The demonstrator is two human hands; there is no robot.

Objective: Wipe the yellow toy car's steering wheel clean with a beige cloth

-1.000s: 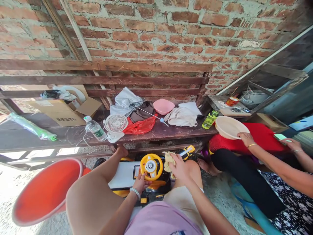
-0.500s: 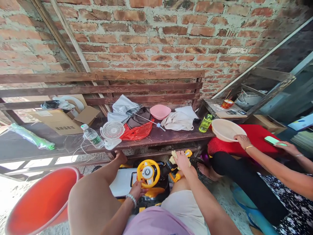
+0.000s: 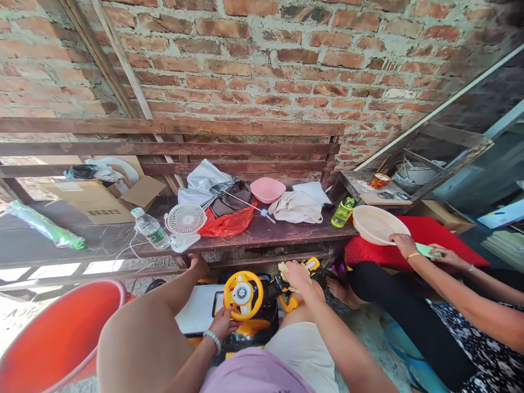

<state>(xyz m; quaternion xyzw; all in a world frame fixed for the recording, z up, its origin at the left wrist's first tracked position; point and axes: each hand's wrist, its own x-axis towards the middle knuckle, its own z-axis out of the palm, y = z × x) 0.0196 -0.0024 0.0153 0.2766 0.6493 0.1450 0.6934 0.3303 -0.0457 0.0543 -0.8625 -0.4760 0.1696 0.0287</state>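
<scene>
Between my knees stands a yellow and black ride-on toy vehicle with a white panel [image 3: 196, 311]. My left hand [image 3: 223, 323], with a beaded bracelet at the wrist, grips the lower rim of its yellow steering wheel [image 3: 261, 295]. My right hand [image 3: 298, 277] is closed around a crumpled pale-yellow cloth [image 3: 283, 268], pressed to the toy's black and yellow arm [image 3: 310, 265]. The fingertips of that hand are partly hidden behind the cloth and hand. A yellow, curved end piece [image 3: 289, 303] of the toy shows below it.
A wooden bench [image 3: 262, 232] holds a fan [image 3: 186, 219], a water bottle [image 3: 150, 228], an open carton [image 3: 94, 202], an umbrella [image 3: 207, 177] and a pink basin [image 3: 268, 189]. A red tub [image 3: 53, 333] stands left. To the right, another person's hand [image 3: 404, 244] holds a cream basin [image 3: 376, 222].
My view shifts slightly, and my right hand moves a little along the toy's arm with the cloth. The other person's far hand brings a green item left toward the basin.
</scene>
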